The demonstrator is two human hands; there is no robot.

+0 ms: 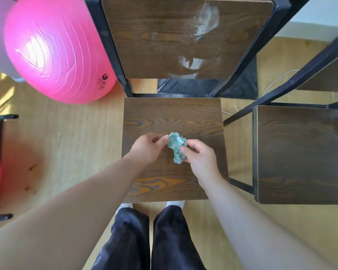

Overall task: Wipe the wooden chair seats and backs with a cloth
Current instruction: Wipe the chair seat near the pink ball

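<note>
— What colours come through on my feed?
— I read a crumpled teal cloth, mottled pale; a square dark-brown wooden seat with orange grain swirls; whitish smears on the brown wooden chair back; a glossy pink ribbed ball.

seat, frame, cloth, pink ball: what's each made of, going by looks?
Seat: dark wood or wood-look laminate, with bold grain and low sheen.
Frame: likely black-painted metal, in thin square bars.
Cloth: soft teal fabric, fuzzy and crumpled, possibly microfibre.
Ball: glossy pink rubber or PVC, ribbed, with a strong highlight.
</note>
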